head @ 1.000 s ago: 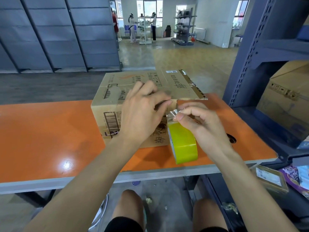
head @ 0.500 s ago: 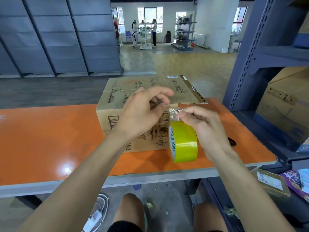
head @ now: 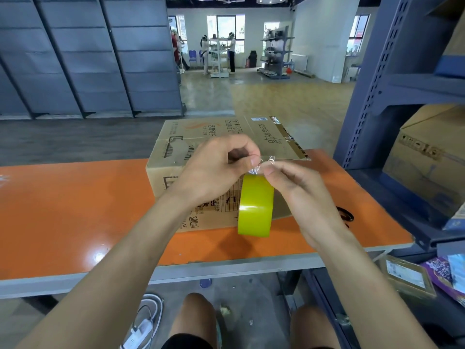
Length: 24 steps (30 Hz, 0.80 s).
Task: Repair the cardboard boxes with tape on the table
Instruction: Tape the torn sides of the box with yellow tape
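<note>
A brown cardboard box (head: 201, 133) sits on the orange bench (head: 75, 210). Its near side is partly hidden by both hands. A flap with old shiny tape along its edge sticks out from the box's right end.

Right in front of the box is a yellow-green tape roll (head: 255, 205). I cannot tell if the roll stands on the bench or hangs in the air.

Just above the roll, in front of the box's top edge, the left hand (head: 214, 170) pinches the clear, crinkly tape end (head: 265, 164) between thumb and first finger. The other fingers are curled in. The right hand (head: 299, 195) has its fingers pressed together on the same tape end. How it holds the roll is hidden.

To the right of the box, a small dark thing (head: 346, 215) peeks out behind the right hand. It is too hidden to name.
</note>
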Tool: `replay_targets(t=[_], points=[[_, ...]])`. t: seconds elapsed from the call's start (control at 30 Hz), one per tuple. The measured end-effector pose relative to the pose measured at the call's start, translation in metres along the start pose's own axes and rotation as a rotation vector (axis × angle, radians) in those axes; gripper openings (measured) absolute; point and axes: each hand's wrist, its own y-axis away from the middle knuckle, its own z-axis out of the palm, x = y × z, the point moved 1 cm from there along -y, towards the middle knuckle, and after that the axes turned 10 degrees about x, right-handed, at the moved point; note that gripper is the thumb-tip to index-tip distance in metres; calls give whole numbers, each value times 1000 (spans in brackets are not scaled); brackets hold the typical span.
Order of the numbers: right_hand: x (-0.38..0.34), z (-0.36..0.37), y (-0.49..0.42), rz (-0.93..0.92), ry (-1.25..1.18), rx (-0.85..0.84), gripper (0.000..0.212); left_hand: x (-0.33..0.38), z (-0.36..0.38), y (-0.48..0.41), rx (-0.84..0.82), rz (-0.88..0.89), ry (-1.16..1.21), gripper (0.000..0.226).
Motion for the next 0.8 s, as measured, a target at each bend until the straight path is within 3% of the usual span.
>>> replay_targets(t=[0.27,0.4,0.43,0.57,0.8], points=[[4,3,27,-72,59,1,36,5,1,-6,-53,12,22,9],[7,2,34,72,131,56,90,10,0,-6,-31,3,45,9],[6,0,37,83,152,95,94,11,0,-6,-25,-4,51,9],[1,5,53,-50,245,98,88,16,6,-5,-60,-14,42,9],[2,12,41,19,44,53,74,21,-2,-14,-47,-96,131,8]])
